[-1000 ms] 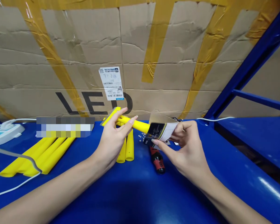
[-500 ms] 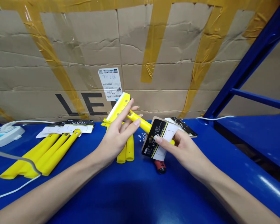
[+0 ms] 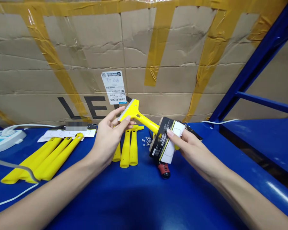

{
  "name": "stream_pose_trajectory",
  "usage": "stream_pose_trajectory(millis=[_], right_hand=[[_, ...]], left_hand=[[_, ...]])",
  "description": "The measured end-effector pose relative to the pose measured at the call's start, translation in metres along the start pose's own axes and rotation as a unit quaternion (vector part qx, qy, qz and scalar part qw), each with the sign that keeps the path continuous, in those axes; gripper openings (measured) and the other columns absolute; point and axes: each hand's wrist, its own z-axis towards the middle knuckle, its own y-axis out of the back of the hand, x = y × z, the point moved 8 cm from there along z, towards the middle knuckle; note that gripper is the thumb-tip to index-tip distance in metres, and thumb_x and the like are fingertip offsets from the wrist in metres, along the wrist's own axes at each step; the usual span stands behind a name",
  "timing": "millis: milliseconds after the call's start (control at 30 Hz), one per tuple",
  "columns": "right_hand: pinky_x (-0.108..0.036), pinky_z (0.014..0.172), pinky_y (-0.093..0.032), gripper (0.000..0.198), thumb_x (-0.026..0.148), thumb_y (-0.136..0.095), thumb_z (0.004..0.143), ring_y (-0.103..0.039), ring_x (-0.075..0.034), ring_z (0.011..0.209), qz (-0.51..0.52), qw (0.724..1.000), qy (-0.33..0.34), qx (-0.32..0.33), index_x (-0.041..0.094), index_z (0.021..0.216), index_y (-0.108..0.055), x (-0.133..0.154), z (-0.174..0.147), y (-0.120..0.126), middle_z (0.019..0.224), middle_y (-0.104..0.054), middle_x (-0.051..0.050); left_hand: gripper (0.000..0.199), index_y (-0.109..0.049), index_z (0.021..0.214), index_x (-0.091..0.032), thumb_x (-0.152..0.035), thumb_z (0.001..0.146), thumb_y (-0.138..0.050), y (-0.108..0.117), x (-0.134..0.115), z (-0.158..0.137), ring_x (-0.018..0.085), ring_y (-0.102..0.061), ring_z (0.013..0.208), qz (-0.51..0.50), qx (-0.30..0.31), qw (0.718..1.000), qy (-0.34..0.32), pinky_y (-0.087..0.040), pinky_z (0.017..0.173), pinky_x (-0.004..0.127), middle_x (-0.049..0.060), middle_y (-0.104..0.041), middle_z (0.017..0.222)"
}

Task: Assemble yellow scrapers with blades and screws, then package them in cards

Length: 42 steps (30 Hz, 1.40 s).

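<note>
A yellow scraper (image 3: 147,122) with a metal blade along its wide head is held up slantwise between my hands. My left hand (image 3: 111,132) pinches the lower corner of the head, thumb in front and fingers partly hidden behind. Around the handle's lower end, my right hand (image 3: 189,143) is closed, its thumb pressing a black and white header card (image 3: 164,140) against it. Beneath, more yellow scraper pieces (image 3: 129,148) lie on the blue table (image 3: 124,198). Beside them are several small nuts or screws (image 3: 147,141) and a tool with a red and black handle (image 3: 164,170), partly covered by the card.
On the left lie several yellow handles (image 3: 56,156) and stacked cards (image 3: 69,131). A white power strip (image 3: 7,140) with cables (image 3: 14,195) sits at the far left. A large taped carton (image 3: 86,64) stands behind. A blue metal frame (image 3: 244,70) rises at the right.
The scraper has turned, so its head shows a different face and sits slightly right and lower. My left hand has shifted from lying across the head to pinching its corner.
</note>
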Motion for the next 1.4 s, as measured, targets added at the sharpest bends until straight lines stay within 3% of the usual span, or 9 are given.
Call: stream_pose_trajectory(millis=[133,267,500,633,833,967,1067,1200,1400], right_hand=[[-0.033,0.089,-0.056,0.034,0.046,-0.077,0.085,-0.073,-0.02,0.094,0.065,0.995,-0.058,0.043,0.024,0.11,-0.072,-0.004,-0.003,-0.004,0.106,-0.077,-0.004],[-0.03,0.088,-0.056,0.032,0.041,-0.081,0.082,-0.073,-0.017,0.091,0.104,0.99,-0.071,0.057,0.023,0.106,-0.072,-0.004,-0.002,0.002,0.106,-0.078,-0.004],[-0.032,0.08,-0.057,0.035,0.041,-0.087,0.073,-0.074,-0.023,0.09,-0.06,0.996,-0.047,0.039,0.023,0.101,-0.073,0.002,-0.003,0.004,0.098,-0.079,-0.005],[-0.037,0.08,-0.059,0.038,0.044,-0.089,0.07,-0.075,-0.026,0.086,-0.049,0.996,-0.053,0.054,0.023,0.098,-0.076,0.008,0.0,-0.008,0.094,-0.08,-0.006],[-0.034,0.084,-0.061,0.038,0.048,-0.083,0.077,-0.075,-0.022,0.087,0.038,0.997,-0.067,0.026,0.022,0.104,-0.075,0.009,0.01,-0.014,0.1,-0.08,-0.008],[-0.034,0.079,-0.062,0.041,0.034,-0.091,0.068,-0.075,-0.023,0.088,0.014,0.992,-0.075,0.105,0.023,0.103,-0.073,0.013,0.006,-0.024,0.104,-0.079,-0.006],[-0.037,0.071,-0.062,0.042,0.031,-0.09,0.068,-0.074,-0.023,0.078,-0.045,0.984,-0.084,0.15,0.023,0.105,-0.073,0.015,0.003,-0.032,0.099,-0.079,-0.007],[-0.035,0.064,-0.059,0.037,0.036,-0.085,0.074,-0.071,-0.021,0.07,-0.05,0.99,-0.072,0.109,0.022,0.106,-0.074,0.014,0.013,-0.037,0.093,-0.078,-0.006],[-0.027,0.064,-0.053,0.037,0.032,-0.089,0.068,-0.068,-0.017,0.076,-0.022,0.998,-0.011,0.062,0.023,0.1,-0.073,0.019,0.03,-0.053,0.091,-0.076,-0.002]], left_hand=[[0.057,-0.062,0.129,-0.011,-0.013,0.075,-0.082,0.003,-0.008,0.007,0.014,-0.073,0.081,-0.028,0.018,0.999,0.027,-0.057,0.08,0.022,0.009,-0.079,0.087],[0.054,-0.064,0.125,-0.014,-0.016,0.074,-0.085,0.002,-0.011,0.006,0.013,-0.073,0.079,-0.015,0.038,0.999,0.028,-0.055,0.078,0.021,0.008,-0.08,0.086],[0.044,-0.065,0.107,-0.018,-0.03,0.072,-0.088,0.0,-0.004,0.004,0.017,-0.072,0.079,0.085,0.098,0.99,0.057,-0.052,0.073,0.028,0.007,-0.081,0.086],[0.041,-0.065,0.102,-0.018,-0.03,0.071,-0.088,0.005,-0.006,0.008,0.019,-0.073,0.079,0.076,0.097,0.99,0.07,-0.052,0.077,0.032,0.008,-0.08,0.088],[0.036,-0.06,0.097,-0.017,-0.021,0.072,-0.086,0.016,-0.015,0.014,0.015,-0.072,0.076,-0.017,0.051,0.997,0.049,-0.049,0.072,0.026,0.008,-0.079,0.086],[0.035,-0.06,0.093,-0.017,-0.025,0.072,-0.087,0.018,-0.009,0.014,0.012,-0.069,0.072,0.028,0.072,0.994,0.082,-0.045,0.066,0.024,0.006,-0.078,0.082],[0.033,-0.06,0.091,-0.018,-0.028,0.073,-0.086,0.019,-0.005,0.013,0.014,-0.068,0.073,0.051,0.097,0.989,0.105,-0.047,0.069,0.026,0.006,-0.078,0.083],[0.03,-0.062,0.087,-0.018,-0.03,0.073,-0.086,0.016,-0.003,0.011,0.016,-0.068,0.073,0.07,0.146,0.98,0.119,-0.047,0.068,0.027,0.005,-0.077,0.08],[0.017,-0.073,0.081,-0.017,-0.032,0.078,-0.08,0.018,-0.011,0.012,0.016,-0.067,0.08,0.094,0.164,0.978,0.09,-0.048,0.074,0.028,0.005,-0.076,0.085]])
